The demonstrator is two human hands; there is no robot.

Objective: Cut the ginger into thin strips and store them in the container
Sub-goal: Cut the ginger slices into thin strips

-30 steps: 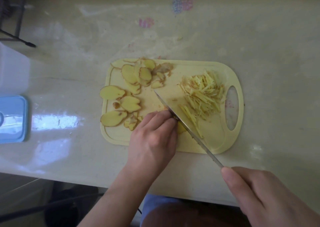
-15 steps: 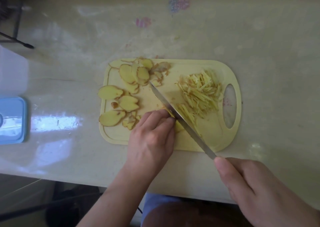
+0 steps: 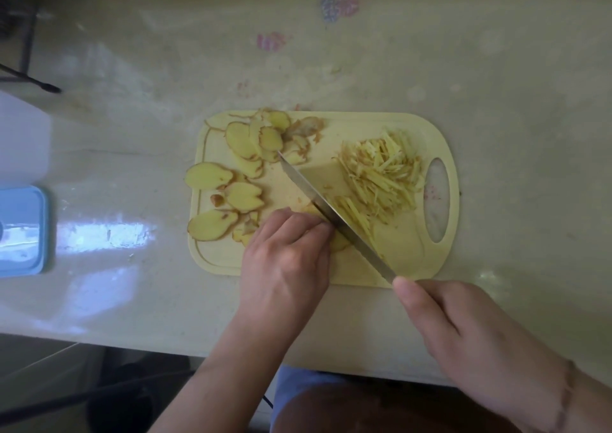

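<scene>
ginger slice (image 3: pixel 339 242) under left hand (image 3: pixel 286 260) fingers (image 3: pixel 306 225), beside knife (image 3: pixel 334 215)

Left hand (image 3: pixel 287 260): my forearm enters from lower left, wrist straight, palm down, fingers curled under with knuckles forward, fingertips tucked and pressing down against whatever lies beneath; what they pin is hidden by hand. Right hand (image 3: pixel 470 340): my forearm enters from lower right corner, grip closed round handle, thumb (image 3: pixel 409 292) extended forward along top. Hands lie near each other, not touching. Both wrists bare.
</scene>
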